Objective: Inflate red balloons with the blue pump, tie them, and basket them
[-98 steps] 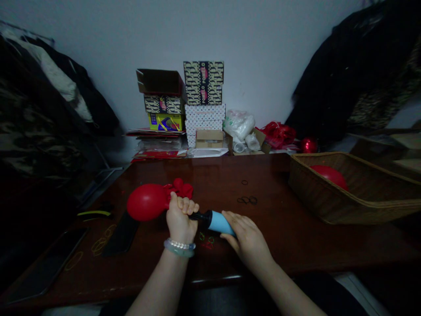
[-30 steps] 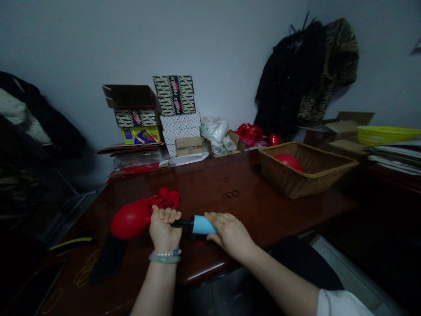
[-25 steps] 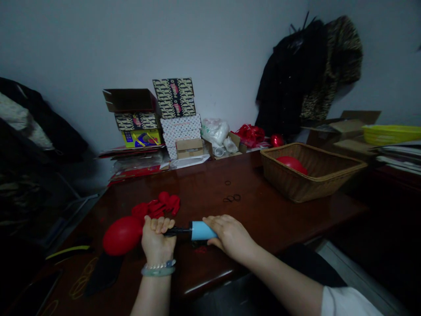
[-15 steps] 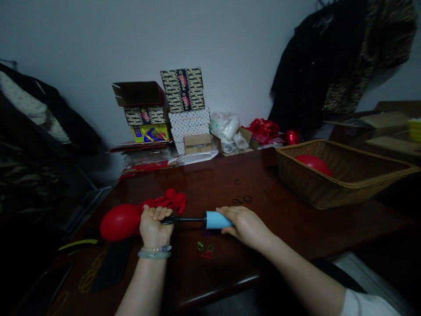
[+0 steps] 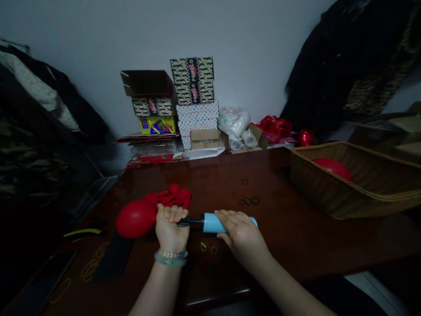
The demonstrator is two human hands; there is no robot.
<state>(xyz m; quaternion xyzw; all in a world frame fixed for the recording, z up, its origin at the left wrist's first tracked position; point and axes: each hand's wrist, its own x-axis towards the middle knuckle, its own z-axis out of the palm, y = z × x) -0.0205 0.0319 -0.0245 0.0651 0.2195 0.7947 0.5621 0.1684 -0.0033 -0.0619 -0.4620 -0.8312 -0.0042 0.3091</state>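
Bridging right hand (image 5: 245,239) curled round barrel (image 5: 212,223), left hand (image 5: 171,228) clenched round black end (image 5: 185,222): pump (image 5: 207,222), red balloon (image 5: 135,219) leftward.

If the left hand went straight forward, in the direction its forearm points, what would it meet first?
Probably the heap of limp red balloons just beyond the left hand; the gap between them is hard to judge from this one view.

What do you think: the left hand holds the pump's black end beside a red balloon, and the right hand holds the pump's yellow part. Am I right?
Almost! The right hand holds the light blue part of the pump, not a yellow one, as the head view shows. The left hand does hold the black end beside a red balloon.
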